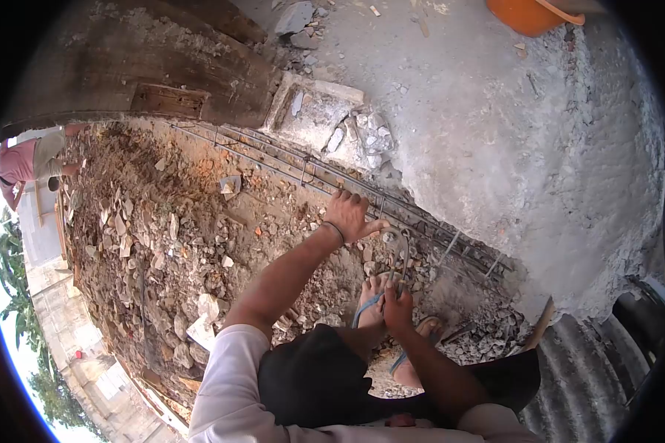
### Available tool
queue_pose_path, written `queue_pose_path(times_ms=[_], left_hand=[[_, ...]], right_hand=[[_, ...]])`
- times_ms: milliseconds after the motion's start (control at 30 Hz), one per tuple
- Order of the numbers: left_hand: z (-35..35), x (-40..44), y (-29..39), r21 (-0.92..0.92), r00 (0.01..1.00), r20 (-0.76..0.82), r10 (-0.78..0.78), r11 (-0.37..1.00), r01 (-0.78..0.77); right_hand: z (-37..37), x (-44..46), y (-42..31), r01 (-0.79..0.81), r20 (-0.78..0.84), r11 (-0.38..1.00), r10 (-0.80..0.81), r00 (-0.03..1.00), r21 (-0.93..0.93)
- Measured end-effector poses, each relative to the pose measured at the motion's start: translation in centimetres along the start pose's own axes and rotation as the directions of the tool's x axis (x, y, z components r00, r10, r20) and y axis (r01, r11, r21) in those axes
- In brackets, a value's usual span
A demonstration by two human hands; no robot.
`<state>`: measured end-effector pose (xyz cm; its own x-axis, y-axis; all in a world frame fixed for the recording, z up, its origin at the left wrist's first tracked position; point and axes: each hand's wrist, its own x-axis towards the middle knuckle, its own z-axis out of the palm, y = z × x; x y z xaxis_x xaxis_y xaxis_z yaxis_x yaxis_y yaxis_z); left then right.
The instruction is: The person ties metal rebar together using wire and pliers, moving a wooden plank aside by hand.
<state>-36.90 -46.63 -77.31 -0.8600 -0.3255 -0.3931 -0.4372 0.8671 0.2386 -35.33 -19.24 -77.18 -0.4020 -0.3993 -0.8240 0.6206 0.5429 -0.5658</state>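
My left hand is reaching to the steel bars, its thumb spreading out to the side; I cannot tell whether the fingers are gripping a bar. My right hand is closing around the lower end of a thin, bent grey rod, which is rising beside the bars, just above my foot. The bars are lying along the edge of the concrete floor, with rubble spreading on the other side.
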Motion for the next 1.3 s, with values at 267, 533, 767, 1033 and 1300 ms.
queue_pose_path(times_ms=[267,533,767,1033,1300], left_hand=[[1.3,0.0,-1.8,-0.083,0.998,-0.005,0.059,0.995,-0.059],[1.9,-0.2,-1.7,-0.113,0.974,-0.181,0.137,0.981,-0.159],[-0.4,-0.7,-1.1,-0.089,0.999,0.022,0.044,0.995,-0.042],[-3.6,0.1,-0.3,-0.154,0.953,0.299,-0.043,0.984,0.092],[-3.4,0.4,-0.4,-0.17,0.96,0.269,-0.083,0.977,0.132]], right_hand=[[5.2,1.7,-3.1,-0.051,0.094,0.917,0.015,0.995,0.396],[4.0,1.7,-2.8,-0.118,0.109,0.969,0.096,0.989,0.218],[-2.6,-1.6,-3.7,0.091,0.168,0.952,-0.043,0.985,-0.292],[0.5,3.4,-3.6,0.054,0.553,0.943,0.145,0.82,-0.329],[15.1,10.3,-4.0,-0.073,0.667,0.977,-0.081,0.74,0.199]])
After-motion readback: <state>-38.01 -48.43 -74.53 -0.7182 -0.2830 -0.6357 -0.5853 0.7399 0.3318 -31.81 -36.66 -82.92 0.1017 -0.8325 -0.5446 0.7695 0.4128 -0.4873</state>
